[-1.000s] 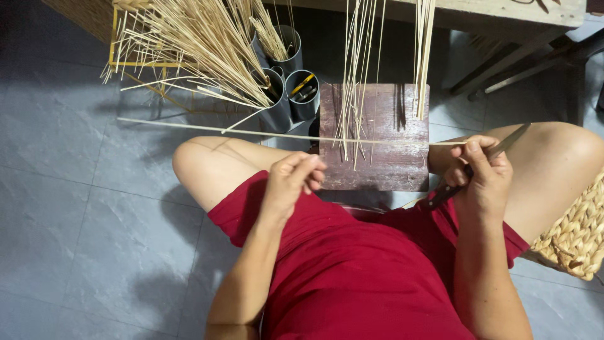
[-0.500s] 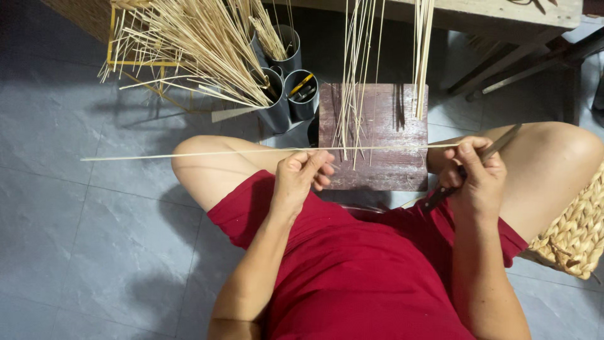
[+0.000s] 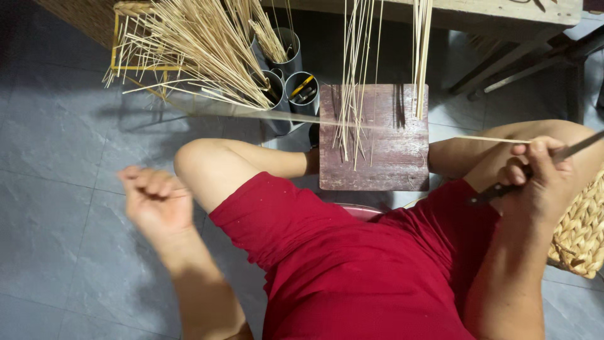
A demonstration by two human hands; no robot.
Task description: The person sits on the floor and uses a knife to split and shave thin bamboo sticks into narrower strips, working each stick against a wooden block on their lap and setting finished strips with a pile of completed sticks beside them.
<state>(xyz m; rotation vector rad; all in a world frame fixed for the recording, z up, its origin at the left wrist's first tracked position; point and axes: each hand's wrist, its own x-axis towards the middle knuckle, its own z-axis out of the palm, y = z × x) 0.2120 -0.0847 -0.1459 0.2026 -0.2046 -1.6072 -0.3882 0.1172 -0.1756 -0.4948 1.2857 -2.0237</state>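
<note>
A single head-worn camera looks steeply down from just above the seated person's lap, close enough that the red shorts (image 3: 352, 264) fill the lower frame. It faces forward over the wooden block (image 3: 374, 157); beyond the block lie grey floor tiles (image 3: 56, 145) and stick bundles (image 3: 201, 44).

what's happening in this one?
A seated person works thin bamboo-like sticks with a knife. The right hand grips the dark knife and pinches one thin stick that runs across the wooden block. The left hand, blurred, is out to the side, loosely closed on nothing visible. More sticks are piled beyond.
</note>
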